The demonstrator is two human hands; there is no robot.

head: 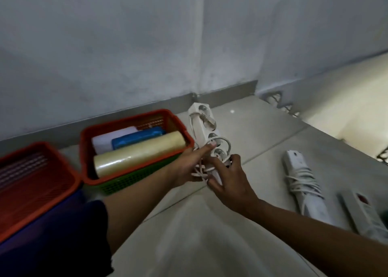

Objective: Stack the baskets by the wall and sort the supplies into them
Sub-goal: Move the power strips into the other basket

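Two stacks by wall: orange mesh basket (134, 148) on green one w/ rolls inside; 2nd orange basket (35, 184) looks empty. Both hands, left hand (184, 169) & right hand (231, 182), gripping white corded power strip (206, 136) above floor, just beside filled basket. Two more strips (304, 184) on floor tiles (262, 133), right side, unsorted.

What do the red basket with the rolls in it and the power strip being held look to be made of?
Red basket: likely moulded plastic, matte, judging by its lattice walls and thick smooth rim. Power strip, held by both hands, left and right: apparently hard white plastic with a slight sheen; its cord looks like flexible rubbery sheathing, since it loops loosely.
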